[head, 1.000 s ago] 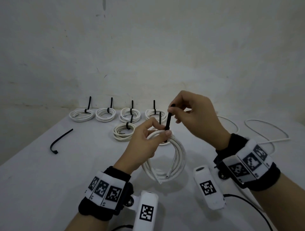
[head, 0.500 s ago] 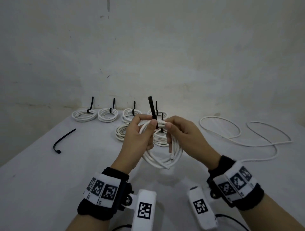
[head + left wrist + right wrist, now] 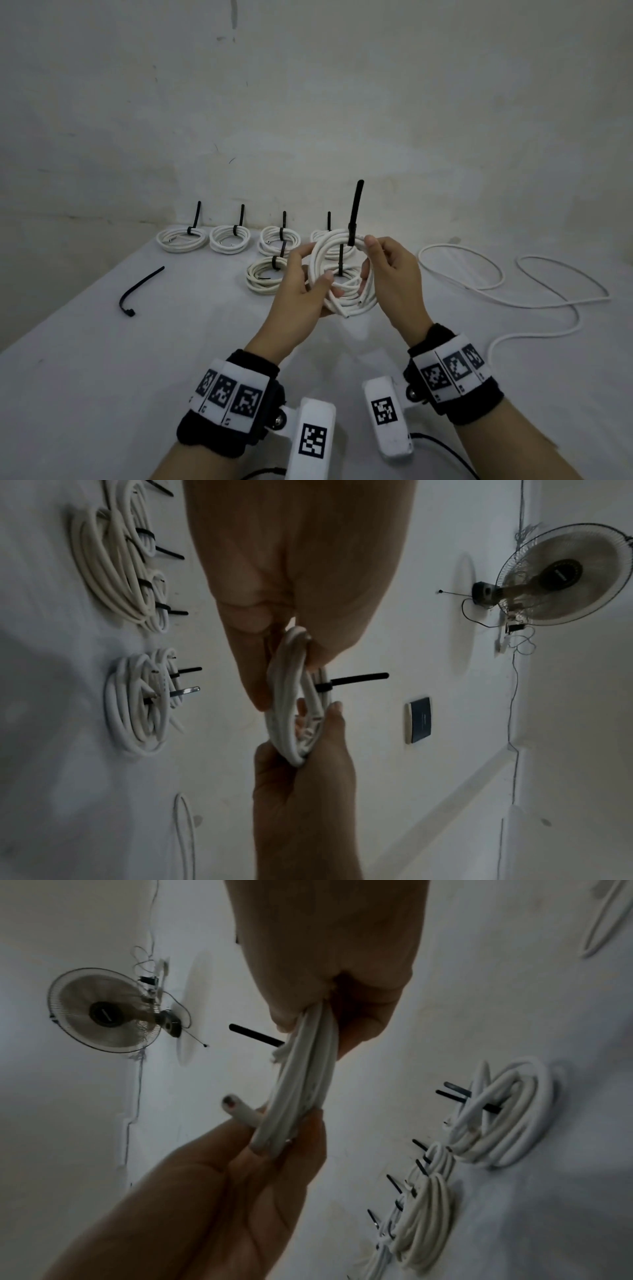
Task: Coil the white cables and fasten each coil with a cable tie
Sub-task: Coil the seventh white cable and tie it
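Scuffed white wall, wall-mounted fan

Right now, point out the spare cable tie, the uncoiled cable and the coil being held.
spare cable tie [image 3: 138,289], head view, mid strap
uncoiled cable [image 3: 486,286], head view, loop's near side
held coil [image 3: 318,253], head view, left arc

Table: the white surface we see across the foreground, meeting the wall at its far edge.
Wall: pale plaster we find scuffed and marked.
Fan: mounted on the wall, thin wires hanging beside it.
Switch: a dark plate we note on the wall.
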